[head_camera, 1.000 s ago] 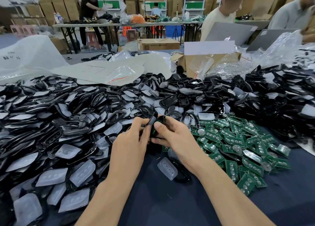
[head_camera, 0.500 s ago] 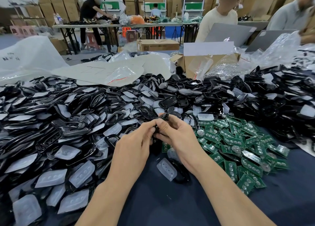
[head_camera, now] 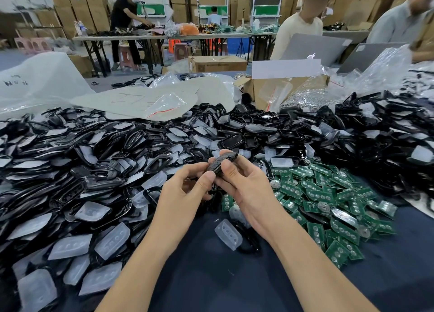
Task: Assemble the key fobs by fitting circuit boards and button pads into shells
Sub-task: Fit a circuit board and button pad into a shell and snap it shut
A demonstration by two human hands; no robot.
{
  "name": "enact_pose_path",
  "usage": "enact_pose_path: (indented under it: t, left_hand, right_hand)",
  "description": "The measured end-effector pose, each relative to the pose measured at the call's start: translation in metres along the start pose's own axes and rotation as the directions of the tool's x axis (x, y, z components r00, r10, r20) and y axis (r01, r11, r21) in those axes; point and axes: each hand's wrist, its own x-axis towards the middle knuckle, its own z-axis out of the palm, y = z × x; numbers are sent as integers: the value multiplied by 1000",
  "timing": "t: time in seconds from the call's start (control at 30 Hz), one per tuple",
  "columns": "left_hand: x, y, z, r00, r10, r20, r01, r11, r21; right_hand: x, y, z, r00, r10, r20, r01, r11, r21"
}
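Head view: both hands meet over the desk (head_camera: pixel 211 286), holding one black fob (head_camera: pixel 222 162) between them, raised above the heaps. The left hand (head_camera: pixel 185 194) pinches the fob's lower end, its thumb tip against the shell. The right hand (head_camera: pixel 249 189) grips the same fob with its thumb laid across the face and its fingers curled behind the upper end. The fob tilts, its upper end toward 1 o'clock. Whether a board or pad sits inside it cannot be told.

At 9 o'clock from the hands spreads a large heap of shells (head_camera: pixel 70 189) mixed with translucent pads (head_camera: pixel 70 246). At 3 o'clock lies a pile of green boards (head_camera: pixel 328 208), some with round silver discs. More shells and pads bank up from 12 to 2 o'clock. At 6 o'clock, just below the right wrist, a single pad (head_camera: pixel 228 234) lies on the dark cloth, touching a black frame (head_camera: pixel 252 243) beside it. A cardboard box (head_camera: pixel 288 86) stands at 1 o'clock behind the heaps.
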Motion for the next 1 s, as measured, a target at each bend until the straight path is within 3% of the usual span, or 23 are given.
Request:
enact_pose_path:
  t: [0.37, 0.77, 1.0]
  left_hand:
    - [1, -6, -4, 998, -4, 62, 10, 996, -91]
    - [1, -5, -2, 998, 31, 50, -30, 999, -20]
    - [2, -5, -4, 995, -38, 91, 46, 995, -86]
  right_hand:
    - [-3, -2, 1, 1000, -10, 28, 11, 999, -34]
    - [-2, -2, 2, 1000, -26, 13, 27, 998, -65]
    - [-4, -3, 2, 997, -76, 33, 79, 988, -135]
